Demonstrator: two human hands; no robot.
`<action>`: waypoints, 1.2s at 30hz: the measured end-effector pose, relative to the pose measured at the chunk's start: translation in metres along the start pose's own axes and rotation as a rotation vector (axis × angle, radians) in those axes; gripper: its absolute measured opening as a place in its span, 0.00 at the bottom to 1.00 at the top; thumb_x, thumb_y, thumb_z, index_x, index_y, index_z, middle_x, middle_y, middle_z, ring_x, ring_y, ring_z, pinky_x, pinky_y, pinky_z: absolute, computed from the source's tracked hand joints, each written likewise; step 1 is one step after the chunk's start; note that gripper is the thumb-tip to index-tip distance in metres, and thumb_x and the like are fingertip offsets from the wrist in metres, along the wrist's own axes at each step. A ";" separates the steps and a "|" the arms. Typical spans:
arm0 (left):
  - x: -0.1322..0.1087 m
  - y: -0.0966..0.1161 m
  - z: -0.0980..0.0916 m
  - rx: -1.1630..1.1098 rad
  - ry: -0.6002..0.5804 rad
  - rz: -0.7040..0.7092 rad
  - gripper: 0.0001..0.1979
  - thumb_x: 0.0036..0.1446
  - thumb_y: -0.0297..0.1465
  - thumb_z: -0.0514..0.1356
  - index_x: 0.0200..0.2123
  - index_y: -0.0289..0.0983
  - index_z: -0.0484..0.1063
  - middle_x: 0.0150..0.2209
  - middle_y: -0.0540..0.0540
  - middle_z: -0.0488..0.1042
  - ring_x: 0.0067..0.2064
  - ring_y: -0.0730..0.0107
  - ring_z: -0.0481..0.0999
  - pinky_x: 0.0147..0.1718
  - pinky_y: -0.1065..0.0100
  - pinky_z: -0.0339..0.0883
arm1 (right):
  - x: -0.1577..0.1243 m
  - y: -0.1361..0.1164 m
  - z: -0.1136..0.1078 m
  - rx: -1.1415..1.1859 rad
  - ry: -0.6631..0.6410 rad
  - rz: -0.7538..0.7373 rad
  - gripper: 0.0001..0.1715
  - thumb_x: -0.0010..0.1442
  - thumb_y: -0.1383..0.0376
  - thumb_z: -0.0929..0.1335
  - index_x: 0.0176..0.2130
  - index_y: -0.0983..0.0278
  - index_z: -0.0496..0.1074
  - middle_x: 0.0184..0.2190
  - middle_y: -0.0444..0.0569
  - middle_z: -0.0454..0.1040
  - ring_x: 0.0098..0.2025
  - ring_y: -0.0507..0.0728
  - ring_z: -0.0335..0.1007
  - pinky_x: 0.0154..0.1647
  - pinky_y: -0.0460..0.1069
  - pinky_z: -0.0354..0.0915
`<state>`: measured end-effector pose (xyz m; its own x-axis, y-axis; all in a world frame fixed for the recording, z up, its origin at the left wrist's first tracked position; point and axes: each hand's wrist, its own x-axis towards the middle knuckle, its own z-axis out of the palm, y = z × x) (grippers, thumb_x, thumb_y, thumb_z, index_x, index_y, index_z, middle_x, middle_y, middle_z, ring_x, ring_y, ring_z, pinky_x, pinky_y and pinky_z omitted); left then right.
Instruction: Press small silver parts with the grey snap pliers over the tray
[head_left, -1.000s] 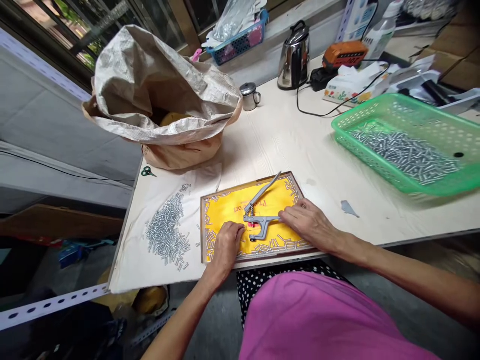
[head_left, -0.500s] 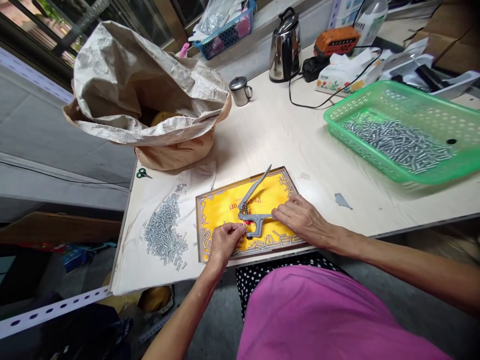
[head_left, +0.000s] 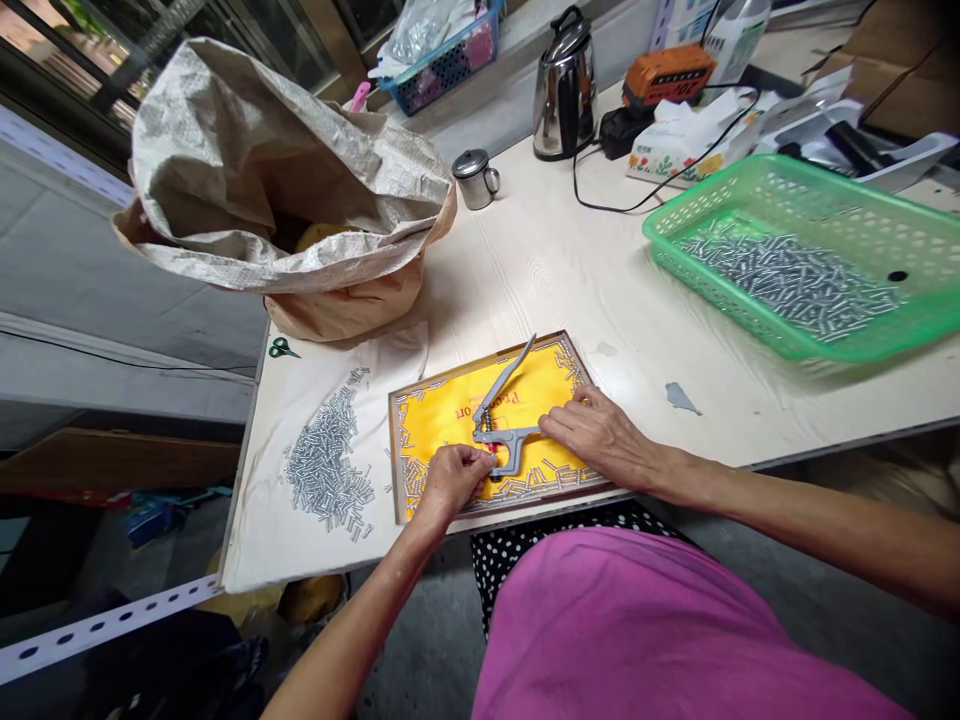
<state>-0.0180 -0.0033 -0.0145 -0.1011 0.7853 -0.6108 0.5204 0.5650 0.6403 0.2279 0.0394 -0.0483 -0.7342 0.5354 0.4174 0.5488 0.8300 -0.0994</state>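
Observation:
My right hand (head_left: pixel 600 436) is wrapped round one handle of grey hand pliers (head_left: pixel 513 452), which resemble snap-fastener pliers. Their other handle slants up and away, spread wide. At the jaw end, my left hand (head_left: pixel 454 478) pinches thumb and forefinger together; whatever sits in the pinch is too small to name. Beneath both hands lies a shallow tray (head_left: pixel 393 452) lined with a yellow sheet (head_left: pixel 442 405) bearing red print. Small silvery rod-like pieces (head_left: pixel 536 485) are scattered along the tray's edges.
A heap of similar metal pieces (head_left: pixel 328 465) lies on white cloth to the left, near green-handled scissors (head_left: pixel 283 348). Behind stand a large woven sack (head_left: pixel 345 300), a lidded metal mug (head_left: pixel 475 180) and a kettle (head_left: pixel 562 95). At right, a green basket (head_left: pixel 720 300) holds more pieces.
The view has shifted slightly. Both hands keep their places at the pliers, with the left fingers still at the jaws and the pliers still spread.

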 end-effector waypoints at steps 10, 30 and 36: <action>0.002 0.002 -0.005 -0.027 -0.101 -0.041 0.22 0.42 0.48 0.67 0.19 0.35 0.68 0.14 0.54 0.62 0.17 0.79 0.60 0.19 0.72 0.57 | 0.008 0.017 0.002 0.028 -0.128 0.064 0.28 0.59 0.52 0.71 0.52 0.65 0.68 0.58 0.60 0.67 0.54 0.67 0.61 0.53 0.60 0.56; -0.005 0.005 -0.002 0.070 -0.017 -0.042 0.21 0.45 0.48 0.65 0.18 0.37 0.66 0.14 0.53 0.64 0.17 0.77 0.62 0.19 0.71 0.59 | 0.054 0.040 -0.013 0.024 -0.505 0.059 0.44 0.50 0.42 0.71 0.53 0.71 0.69 0.48 0.61 0.69 0.47 0.67 0.62 0.48 0.59 0.58; -0.005 0.004 -0.002 0.025 -0.035 -0.024 0.23 0.42 0.50 0.65 0.19 0.37 0.65 0.15 0.54 0.63 0.18 0.77 0.61 0.20 0.72 0.57 | 0.048 0.046 -0.010 0.065 -0.456 0.021 0.49 0.52 0.42 0.70 0.60 0.72 0.63 0.51 0.62 0.69 0.51 0.69 0.61 0.54 0.63 0.56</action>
<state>-0.0165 -0.0044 -0.0079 -0.0847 0.7620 -0.6420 0.5390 0.5769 0.6137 0.2223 0.1018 -0.0237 -0.8322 0.5539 -0.0238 0.5497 0.8188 -0.1657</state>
